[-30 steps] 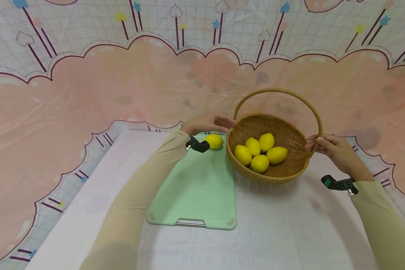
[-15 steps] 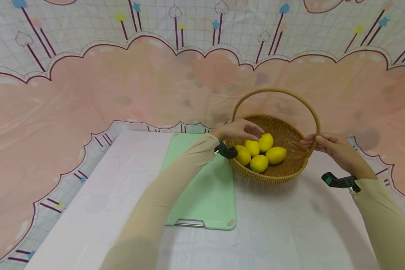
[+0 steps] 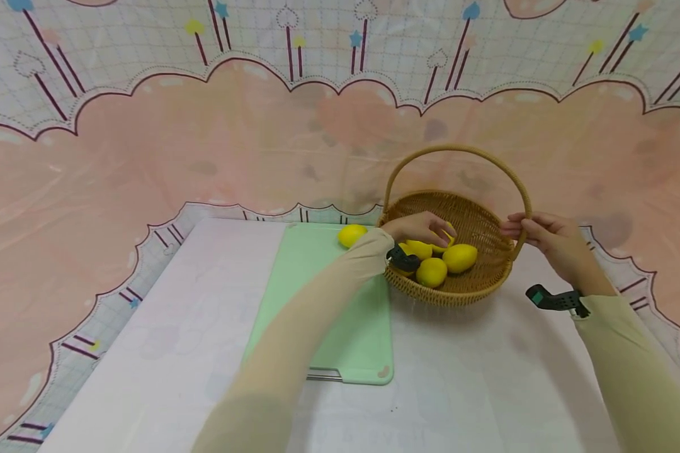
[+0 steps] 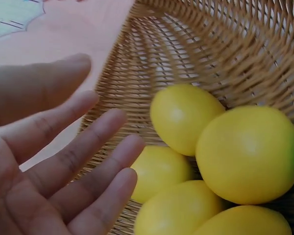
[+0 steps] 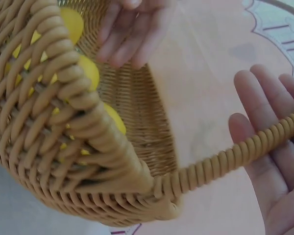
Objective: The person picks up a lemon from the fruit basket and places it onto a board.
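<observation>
A brown wicker basket (image 3: pixel 450 299) holds several yellow lemons (image 4: pixel 250 154), clustered toward its left. My left hand (image 3: pixel 419 228) reaches inside over them, fingers extended and apart, palm bare in the left wrist view. Its fingertips overlap the nearest lemons, and some lemons are partly hidden behind the hand in the head view. My right hand (image 3: pixel 549 236) holds the basket's wrapped handle (image 5: pixel 230 159) near its right base, the handle crossing in front of the fingers. One more lemon (image 3: pixel 352 236) lies on the far end of the green cutting board (image 3: pixel 357 340).
The board lies left of the basket on a white-covered table (image 3: pixel 459 390), with my left forearm crossing above it. A pink patterned sheet (image 3: pixel 232 151) hangs directly behind the basket. Over the basket rises its tall arched handle.
My left hand has moved right from the basket's left rim to over the lemons inside. The lemon on the board, hidden half a second ago, shows again. My right hand stays at the handle.
</observation>
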